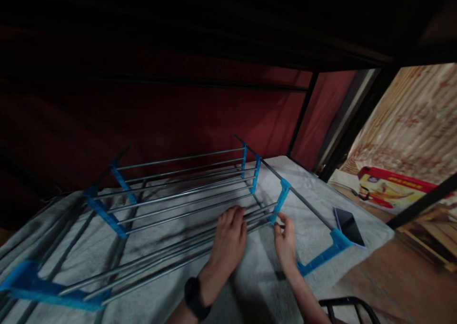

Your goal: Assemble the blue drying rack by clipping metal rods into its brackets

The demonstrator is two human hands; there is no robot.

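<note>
A rack of grey metal rods and blue plastic brackets lies on its side across a pale bedcover (pixel 305 169). My left hand (pixel 228 236), with a dark watch (pixel 195 298) at its wrist, is closed over the nearest group of metal rods (pixel 167 257). At the right end of those rods, my right hand (pixel 286 240) pinches the lower end of a blue bracket (pixel 282 198); its fingertips partly hide the joint. Nearest me on the right, another blue bracket (pixel 324 256) carries no rods. The left ends of the held rods meet a blue bracket (pixel 53 290).
A phone (pixel 349 226) lies near the bed's right edge. Dark bed-frame posts (pixel 303 114) and a red curtain (pixel 200 119) enclose the back. Beyond the bed are a red and yellow box (pixel 396 188) and, on the floor, a black metal frame (pixel 352 302).
</note>
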